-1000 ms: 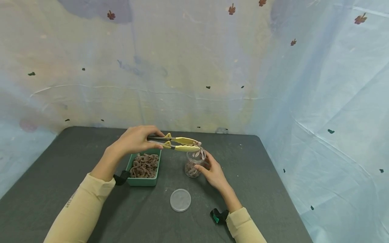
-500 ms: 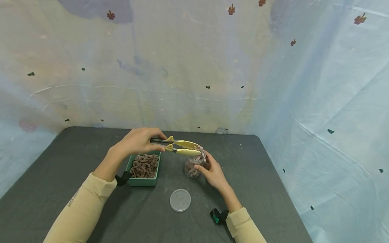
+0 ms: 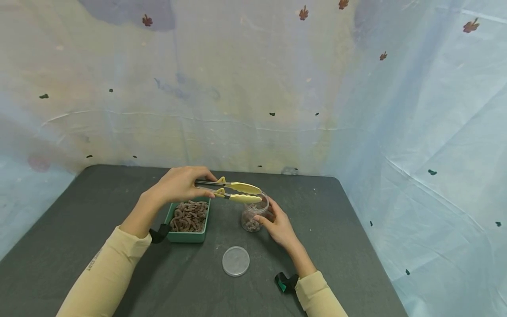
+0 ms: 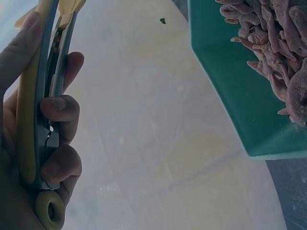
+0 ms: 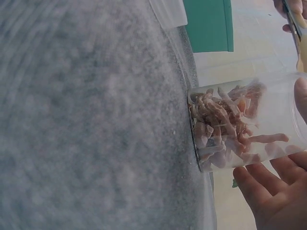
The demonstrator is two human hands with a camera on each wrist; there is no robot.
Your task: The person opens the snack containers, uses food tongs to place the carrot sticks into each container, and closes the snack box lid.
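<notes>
My left hand [image 3: 184, 182] grips a pair of yellow-tipped tongs [image 3: 243, 199] around their handles. The tongs' arms stand slightly apart over the mouth of a clear jar [image 3: 255, 209], with no clump visible between the tips. In the right wrist view, brownish-pink, wrinkled strips [image 5: 225, 120] fill the lower part of the jar, which stands on the table. My right hand [image 3: 279, 224] holds the jar's right side, thumb in front. Left of the jar, a green box [image 3: 185, 237] holds a heap of similar strips [image 3: 189, 215], partly behind my left wrist.
A round clear lid [image 3: 235, 261] lies on the dark table [image 3: 332, 246] in front of the jar. Black straps [image 3: 286, 281] with wrist cameras stick out by both wrists. A pale patterned sheet [image 3: 222, 88] hangs behind the table and on the right.
The tongs have dipped slightly toward the jar and parted. The strips they pinched have dropped from the tips into the jar. My right hand has stayed in place.
</notes>
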